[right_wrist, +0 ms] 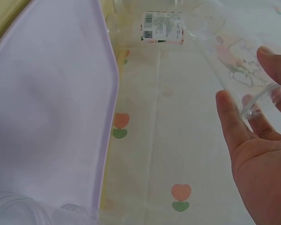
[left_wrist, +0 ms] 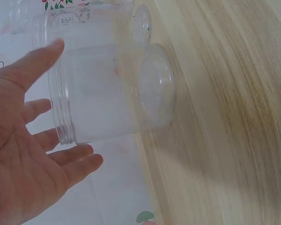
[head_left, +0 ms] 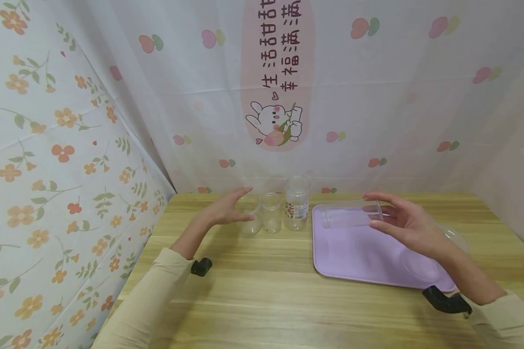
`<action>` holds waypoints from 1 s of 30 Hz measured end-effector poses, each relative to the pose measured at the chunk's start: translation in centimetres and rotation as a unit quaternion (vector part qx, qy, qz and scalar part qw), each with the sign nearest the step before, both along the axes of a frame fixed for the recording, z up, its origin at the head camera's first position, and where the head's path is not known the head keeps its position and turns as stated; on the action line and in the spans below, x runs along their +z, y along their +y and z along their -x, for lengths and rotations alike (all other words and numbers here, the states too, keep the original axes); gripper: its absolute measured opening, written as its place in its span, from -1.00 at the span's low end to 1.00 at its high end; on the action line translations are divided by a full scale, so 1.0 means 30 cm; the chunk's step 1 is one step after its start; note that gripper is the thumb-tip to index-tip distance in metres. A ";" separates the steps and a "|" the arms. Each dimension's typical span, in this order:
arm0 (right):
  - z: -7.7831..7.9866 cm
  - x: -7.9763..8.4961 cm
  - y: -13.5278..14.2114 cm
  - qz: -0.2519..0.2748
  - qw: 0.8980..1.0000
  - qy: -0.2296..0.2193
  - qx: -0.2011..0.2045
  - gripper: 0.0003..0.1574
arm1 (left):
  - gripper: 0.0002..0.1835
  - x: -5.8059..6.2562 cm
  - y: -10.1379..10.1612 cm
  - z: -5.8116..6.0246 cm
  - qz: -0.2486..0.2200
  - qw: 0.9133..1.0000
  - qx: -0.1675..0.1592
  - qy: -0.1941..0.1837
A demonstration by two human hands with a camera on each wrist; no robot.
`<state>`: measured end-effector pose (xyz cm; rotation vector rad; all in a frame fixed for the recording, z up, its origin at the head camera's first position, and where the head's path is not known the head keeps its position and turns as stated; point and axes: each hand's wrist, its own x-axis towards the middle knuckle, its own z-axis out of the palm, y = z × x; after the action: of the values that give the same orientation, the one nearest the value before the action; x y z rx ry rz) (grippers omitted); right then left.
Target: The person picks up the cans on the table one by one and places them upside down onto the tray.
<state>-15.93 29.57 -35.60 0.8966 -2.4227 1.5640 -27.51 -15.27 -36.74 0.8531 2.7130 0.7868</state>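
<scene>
My left hand (head_left: 224, 208) is at the mouth of a clear jar (left_wrist: 107, 93) standing at the left of a row. Its thumb and fingers are spread about the threaded rim; firm contact cannot be made out. A second small clear jar (head_left: 272, 215) and a taller jar with a printed label (head_left: 297, 208) stand upright beside it. Over the lilac tray (head_left: 353, 259), my right hand (head_left: 412, 230) grips a long clear jar (head_left: 349, 216) by one end, thumb against fingers. That jar lies nearly level, its far end pointing left.
Another clear round container (head_left: 421, 266) rests on the tray's right part, and a further clear rim (head_left: 456, 237) shows behind my right wrist. The wooden table (head_left: 253, 291) ends at a patterned curtain (head_left: 192, 111) at the back. Floral cloth (head_left: 61, 155) hangs on the left.
</scene>
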 end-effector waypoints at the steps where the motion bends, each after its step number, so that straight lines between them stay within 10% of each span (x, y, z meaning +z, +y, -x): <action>1: 0.000 0.000 0.001 0.000 1.000 -0.002 0.001 -0.26 | -0.07 0.001 0.001 0.001 0.006 1.000 0.000 0.000; 18: 0.007 0.051 0.021 -0.081 0.996 0.034 0.004 -0.20 | -0.15 0.058 0.036 -0.006 0.060 0.998 -0.002 -0.033; 30: 0.037 0.125 0.050 -0.223 0.971 0.085 -0.014 -0.19 | -0.13 0.078 0.053 0.001 0.100 0.994 0.009 -0.033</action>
<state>-17.05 31.09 -31.86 1.0067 -2.6862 0.8961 -27.55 -13.70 -34.39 0.7462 2.6865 0.5259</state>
